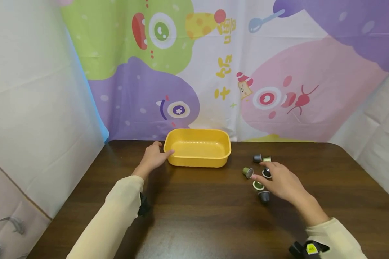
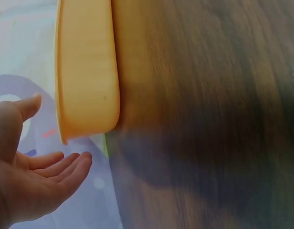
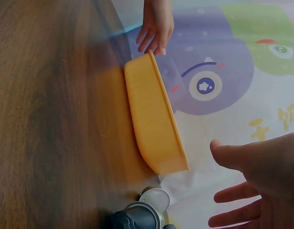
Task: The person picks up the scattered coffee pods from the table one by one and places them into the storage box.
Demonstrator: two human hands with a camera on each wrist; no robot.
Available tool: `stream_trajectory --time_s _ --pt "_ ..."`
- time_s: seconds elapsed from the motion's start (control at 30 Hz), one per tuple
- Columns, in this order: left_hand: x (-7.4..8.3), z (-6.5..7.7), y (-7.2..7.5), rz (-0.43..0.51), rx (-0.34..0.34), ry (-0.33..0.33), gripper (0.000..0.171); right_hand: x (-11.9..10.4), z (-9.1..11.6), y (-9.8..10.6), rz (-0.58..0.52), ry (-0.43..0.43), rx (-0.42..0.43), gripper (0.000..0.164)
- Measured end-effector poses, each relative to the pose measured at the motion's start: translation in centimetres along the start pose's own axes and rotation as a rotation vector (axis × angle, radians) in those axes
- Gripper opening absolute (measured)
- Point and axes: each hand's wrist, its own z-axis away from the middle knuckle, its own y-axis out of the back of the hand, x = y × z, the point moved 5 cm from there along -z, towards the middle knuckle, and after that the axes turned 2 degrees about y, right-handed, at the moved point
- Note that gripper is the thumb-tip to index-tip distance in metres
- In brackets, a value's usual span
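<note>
A yellow plastic basin point(image 1: 197, 162) stands at the table's back edge, its visible inside holding nothing. Beside its left end is my left hand point(image 1: 153, 157), thumb and fingers spread around the corner; the left wrist view shows a gap between the fingers and the wall. Several small coffee capsules lie in a loose cluster to the right: an olive-green capsule point(image 1: 247, 172), a dark grey capsule point(image 1: 264, 196), a capsule with a green lid point(image 1: 258, 185) and others. Over the cluster hovers my right hand point(image 1: 280, 180), fingers extended and holding nothing. It partly covers a black capsule point(image 1: 266, 174).
The brown wooden table point(image 1: 201, 208) extends in front of both hands. Behind it hangs a printed cartoon curtain point(image 1: 214, 72), close to the basin's back. White cloth walls point(image 1: 35, 90) stand on both sides.
</note>
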Motion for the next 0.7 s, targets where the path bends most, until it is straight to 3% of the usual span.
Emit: stream_trajectory --time_s 0.33,0.7 --pt "-0.6 -1.0 -0.3 0.142 0.008 0.089 0.063 0.0 0.7 0.1 0.029 0.019 -0.034 0.061" --pt "-0.4 -1.7 0.1 0.127 0.023 0.111 0.047 0.7 1.2 -0.9 -0.001 0.005 -0.129 0.063"
